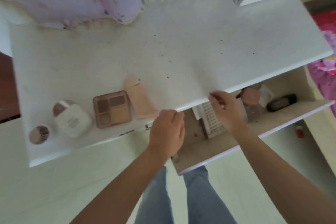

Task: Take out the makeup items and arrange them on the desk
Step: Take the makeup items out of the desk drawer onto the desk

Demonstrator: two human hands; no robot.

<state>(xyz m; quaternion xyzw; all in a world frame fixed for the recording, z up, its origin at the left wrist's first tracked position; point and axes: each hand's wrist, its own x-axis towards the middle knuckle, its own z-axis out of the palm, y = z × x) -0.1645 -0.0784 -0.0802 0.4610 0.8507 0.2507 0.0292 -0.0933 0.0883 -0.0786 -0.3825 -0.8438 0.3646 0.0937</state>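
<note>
Both hands hover over the open drawer (227,143), at the desk (181,42) edge. The right hand (226,109) has its fingertips drawn together, but blur hides whether they pinch anything; the left hand (166,132) curls loosely and seems empty. The lash tray (213,120) below looks next: lift it flat and set it beside the tube (140,98) and palette (111,109). Drawer items further right are blurred and partly covered.

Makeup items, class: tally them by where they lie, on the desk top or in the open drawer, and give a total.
On the desk top: 4, namely the small round pot, white compact, eyeshadow palette and beige tube.
In the open drawer: 3, namely the lash tray, pink-capped bottle and black case.
Total: 7.
</note>
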